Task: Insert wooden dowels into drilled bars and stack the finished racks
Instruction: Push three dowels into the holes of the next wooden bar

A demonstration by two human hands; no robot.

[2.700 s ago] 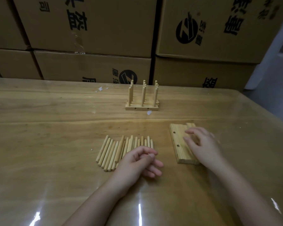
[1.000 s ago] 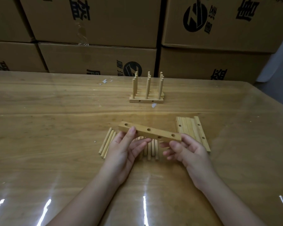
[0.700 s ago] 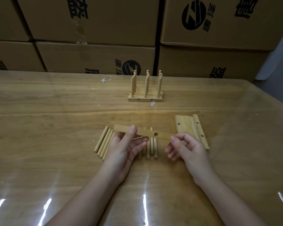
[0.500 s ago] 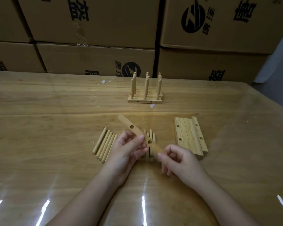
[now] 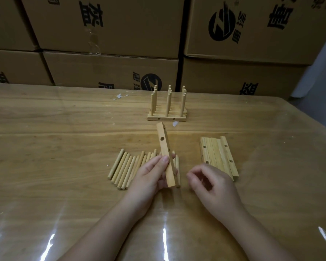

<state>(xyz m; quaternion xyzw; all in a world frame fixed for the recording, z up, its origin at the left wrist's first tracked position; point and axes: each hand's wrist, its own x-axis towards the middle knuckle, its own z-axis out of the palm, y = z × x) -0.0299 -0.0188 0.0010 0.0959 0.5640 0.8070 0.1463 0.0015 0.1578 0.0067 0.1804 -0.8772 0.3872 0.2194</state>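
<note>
Bar (image 5: 163, 141) swung endwise, left hand (image 5: 150, 178) gripping near end

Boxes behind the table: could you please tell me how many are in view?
6 boxes, in two rows: upper left, upper middle, upper right, lower left, lower middle, lower right; others may be hidden.

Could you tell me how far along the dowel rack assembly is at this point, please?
Done: several finished racks stand together at the back of the table. In hand: the left hand holds one drilled bar with its holes empty; the right hand hovers beside it, holding nothing. Left: the loose dowels and the pile of bars on the right.
</note>
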